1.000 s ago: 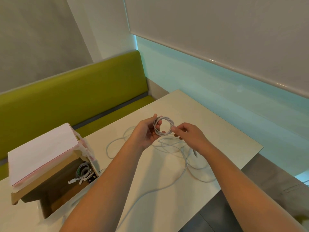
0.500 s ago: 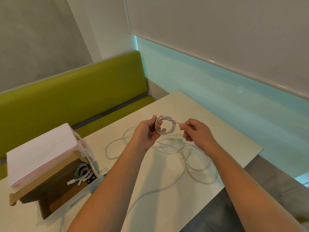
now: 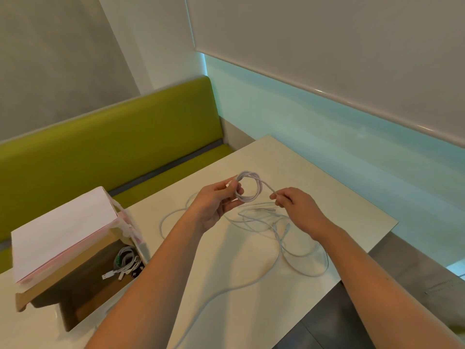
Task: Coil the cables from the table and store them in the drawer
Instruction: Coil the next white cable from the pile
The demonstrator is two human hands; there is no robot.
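My left hand grips a small coil of white cable above the middle of the table. My right hand pinches the free end of that same cable just right of the coil, pulled out straight. Under both hands lie loose white cables in tangled loops on the table. At the left stands an open brown drawer, pulled out from a small box, with coiled cables inside it.
A white and pink stack lies on top of the drawer box. A green bench runs behind the table. The table's right edge drops to a grey floor.
My right hand has drawn the cable end out to the right, away from the coil. The coil in my left hand stays at about the same place.
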